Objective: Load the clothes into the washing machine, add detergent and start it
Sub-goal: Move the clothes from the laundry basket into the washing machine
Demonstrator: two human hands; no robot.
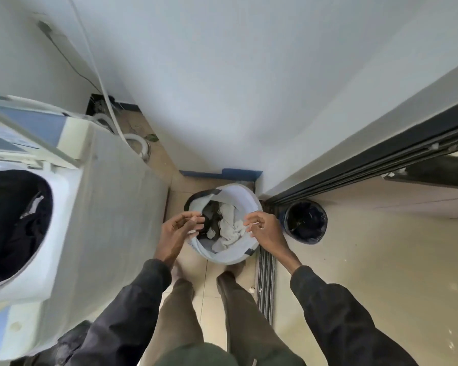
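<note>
A white laundry basket (245,196) with a dark rim stands on the floor in the corner, straight below me. White and dark clothes (229,224) lie crumpled inside it. My left hand (181,229) hovers over the basket's left rim, fingers spread and empty. My right hand (265,228) hovers over the right rim, also open and holding nothing. The top-loading washing machine (95,207) stands at the left with its lid up. Dark clothes (13,220) lie inside its drum.
A small dark bin (306,223) with a black liner stands right of the basket. A dark sliding-door track (266,281) runs along the floor at the right. White hoses (132,140) hang behind the machine. My legs stand just in front of the basket.
</note>
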